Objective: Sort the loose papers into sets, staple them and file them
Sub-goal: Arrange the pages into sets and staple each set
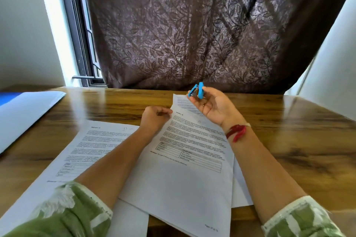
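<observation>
Green patterned sleeves (pixel 57 213) lie over printed sheets (pixel 92 146) on a wooden table (pixel 289 140). The left hand (pixel 154 118) pinches the paper set (pixel 183 175) by its top corner. The right hand (pixel 215 109) grips a blue stapler (pixel 196 90) above it. A brown leaf-patterned curtain (pixel 192 34) hangs behind, with a window (pixel 81 34) to the left.

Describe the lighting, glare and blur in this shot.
Head view: daylight enters through the window left of the curtain; glare whitens the folder and streaks the table; the right hand holding the stapler is slightly motion-blurred; print on the papers is too soft to read.
</observation>
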Action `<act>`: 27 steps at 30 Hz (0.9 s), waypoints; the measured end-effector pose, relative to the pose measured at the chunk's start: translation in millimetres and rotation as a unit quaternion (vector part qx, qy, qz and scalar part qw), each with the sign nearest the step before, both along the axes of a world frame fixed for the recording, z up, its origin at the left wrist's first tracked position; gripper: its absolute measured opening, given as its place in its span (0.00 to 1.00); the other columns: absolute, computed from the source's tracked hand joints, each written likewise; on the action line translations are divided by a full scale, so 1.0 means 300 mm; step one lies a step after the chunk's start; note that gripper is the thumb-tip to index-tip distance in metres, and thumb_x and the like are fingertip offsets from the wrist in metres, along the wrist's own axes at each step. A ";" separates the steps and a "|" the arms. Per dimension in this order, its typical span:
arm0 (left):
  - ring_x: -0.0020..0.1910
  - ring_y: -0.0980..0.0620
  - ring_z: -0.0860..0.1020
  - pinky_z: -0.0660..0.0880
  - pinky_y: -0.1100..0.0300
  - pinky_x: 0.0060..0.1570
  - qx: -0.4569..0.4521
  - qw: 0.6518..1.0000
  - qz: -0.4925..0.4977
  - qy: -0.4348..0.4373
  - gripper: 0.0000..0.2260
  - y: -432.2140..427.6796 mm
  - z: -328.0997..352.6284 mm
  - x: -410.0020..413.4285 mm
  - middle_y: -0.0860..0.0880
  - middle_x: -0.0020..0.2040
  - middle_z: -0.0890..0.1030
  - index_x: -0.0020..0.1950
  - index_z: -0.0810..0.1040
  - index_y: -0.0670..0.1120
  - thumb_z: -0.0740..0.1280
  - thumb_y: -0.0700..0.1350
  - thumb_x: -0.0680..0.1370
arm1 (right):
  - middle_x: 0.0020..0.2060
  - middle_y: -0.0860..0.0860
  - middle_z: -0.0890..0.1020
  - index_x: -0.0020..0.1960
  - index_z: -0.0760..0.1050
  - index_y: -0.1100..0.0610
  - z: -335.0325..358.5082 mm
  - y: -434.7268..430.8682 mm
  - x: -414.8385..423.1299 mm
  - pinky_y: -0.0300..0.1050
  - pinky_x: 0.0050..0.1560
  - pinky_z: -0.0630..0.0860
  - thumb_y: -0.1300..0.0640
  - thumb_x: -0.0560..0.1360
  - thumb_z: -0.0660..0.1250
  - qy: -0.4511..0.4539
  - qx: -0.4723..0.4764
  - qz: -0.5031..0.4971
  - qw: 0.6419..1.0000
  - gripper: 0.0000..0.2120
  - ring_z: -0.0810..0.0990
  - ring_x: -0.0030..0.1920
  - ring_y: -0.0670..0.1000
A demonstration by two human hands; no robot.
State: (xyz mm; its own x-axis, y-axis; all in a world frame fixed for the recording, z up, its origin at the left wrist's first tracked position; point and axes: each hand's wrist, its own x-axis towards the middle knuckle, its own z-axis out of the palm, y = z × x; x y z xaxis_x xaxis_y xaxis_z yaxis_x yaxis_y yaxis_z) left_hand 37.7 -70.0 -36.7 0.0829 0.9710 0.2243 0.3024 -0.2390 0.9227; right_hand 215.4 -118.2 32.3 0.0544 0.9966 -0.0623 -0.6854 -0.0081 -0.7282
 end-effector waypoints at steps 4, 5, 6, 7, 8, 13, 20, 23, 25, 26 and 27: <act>0.54 0.56 0.75 0.70 0.65 0.52 0.001 1.000 0.002 0.020 0.08 -0.004 0.008 0.000 0.51 0.59 0.80 0.54 0.83 0.46 0.69 0.38 0.77 | 0.51 0.66 0.77 0.59 0.71 0.69 -0.042 0.020 -0.063 0.47 0.40 0.83 0.61 0.78 0.63 0.018 -0.031 -0.007 0.999 0.14 0.83 0.46 0.61; 0.54 0.57 0.75 0.70 0.65 0.52 0.005 1.000 0.003 0.028 0.09 -0.004 0.009 0.000 0.51 0.59 0.80 0.55 0.83 0.46 0.69 0.38 0.77 | 0.52 0.65 0.77 0.60 0.71 0.68 -0.046 0.024 -0.073 0.47 0.40 0.83 0.62 0.77 0.66 -0.006 -0.036 -0.022 0.999 0.15 0.82 0.50 0.60; 0.53 0.57 0.74 0.70 0.65 0.53 0.011 0.999 0.005 0.036 0.09 -0.004 0.009 0.002 0.50 0.60 0.80 0.55 0.83 0.46 0.69 0.38 0.77 | 0.53 0.63 0.76 0.60 0.72 0.66 -0.048 0.028 -0.082 0.46 0.41 0.83 0.63 0.76 0.68 -0.040 -0.037 -0.035 0.998 0.14 0.81 0.53 0.59; 0.53 0.58 0.74 0.70 0.65 0.53 0.015 0.999 0.007 0.043 0.09 -0.004 0.009 0.001 0.50 0.60 0.80 0.56 0.83 0.46 0.69 0.38 0.77 | 0.55 0.62 0.75 0.59 0.73 0.65 -0.050 0.033 -0.090 0.45 0.44 0.82 0.65 0.75 0.68 -0.086 -0.034 -0.049 0.995 0.13 0.80 0.54 0.56; 0.52 0.59 0.73 0.70 0.66 0.52 0.016 0.999 0.009 0.049 0.10 -0.004 0.009 0.003 0.50 0.61 0.80 0.56 0.83 0.46 0.69 0.38 0.77 | 0.57 0.61 0.75 0.60 0.73 0.63 -0.052 0.037 -0.096 0.44 0.47 0.81 0.67 0.75 0.67 -0.139 -0.032 -0.063 0.988 0.14 0.79 0.54 0.55; 0.52 0.60 0.72 0.69 0.66 0.52 0.018 0.998 0.012 0.053 0.10 0.000 0.007 0.006 0.50 0.61 0.80 0.56 0.83 0.46 0.69 0.38 0.77 | 0.63 0.56 0.74 0.71 0.67 0.59 -0.074 0.064 -0.108 0.43 0.55 0.79 0.66 0.77 0.65 -0.366 -0.021 -0.165 0.916 0.23 0.76 0.60 0.52; 0.56 0.56 0.77 0.72 0.65 0.54 0.035 0.997 0.013 0.069 0.09 0.004 0.000 0.005 0.50 0.60 0.81 0.54 0.84 0.47 0.70 0.38 0.76 | 0.62 0.54 0.75 0.67 0.71 0.59 -0.104 0.070 -0.120 0.50 0.59 0.78 0.61 0.76 0.67 -0.569 0.026 -0.199 0.798 0.20 0.76 0.60 0.52; 0.57 0.55 0.77 0.72 0.65 0.54 0.040 0.997 0.012 0.064 0.10 0.001 0.001 0.003 0.50 0.60 0.81 0.55 0.83 0.47 0.70 0.37 0.76 | 0.54 0.54 0.77 0.61 0.74 0.60 -0.079 0.076 -0.113 0.44 0.53 0.77 0.60 0.75 0.68 -0.627 0.046 -0.223 0.745 0.16 0.77 0.53 0.49; 0.55 0.56 0.76 0.72 0.65 0.55 0.042 0.997 0.010 0.061 0.10 -0.001 0.002 0.003 0.50 0.61 0.80 0.55 0.83 0.47 0.70 0.37 0.76 | 0.50 0.54 0.78 0.56 0.76 0.60 -0.067 0.088 -0.112 0.43 0.47 0.75 0.59 0.73 0.69 -0.639 0.056 -0.242 0.728 0.12 0.76 0.48 0.49; 0.54 0.57 0.76 0.72 0.65 0.55 0.044 0.997 0.009 0.062 0.10 -0.002 0.004 0.003 0.51 0.61 0.80 0.56 0.83 0.47 0.70 0.37 0.76 | 0.50 0.54 0.78 0.55 0.76 0.60 -0.065 0.094 -0.114 0.44 0.47 0.76 0.57 0.74 0.69 -0.632 0.053 -0.249 0.732 0.12 0.76 0.48 0.49; 0.53 0.58 0.76 0.72 0.66 0.54 0.047 0.997 0.009 0.064 0.11 -0.002 0.004 0.003 0.51 0.60 0.80 0.56 0.83 0.47 0.70 0.37 0.76 | 0.50 0.54 0.78 0.55 0.75 0.60 -0.066 0.100 -0.120 0.44 0.49 0.77 0.56 0.74 0.69 -0.623 0.048 -0.254 0.739 0.12 0.76 0.48 0.49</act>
State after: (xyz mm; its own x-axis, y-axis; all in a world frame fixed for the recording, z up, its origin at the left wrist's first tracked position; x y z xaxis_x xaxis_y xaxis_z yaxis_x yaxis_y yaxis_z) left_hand 38.7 -70.6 -35.6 0.0993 0.9480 0.3025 0.4208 -0.3154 0.8505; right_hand 179.5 -88.2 12.6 0.3778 0.8247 0.4208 0.6194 0.1127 -0.7769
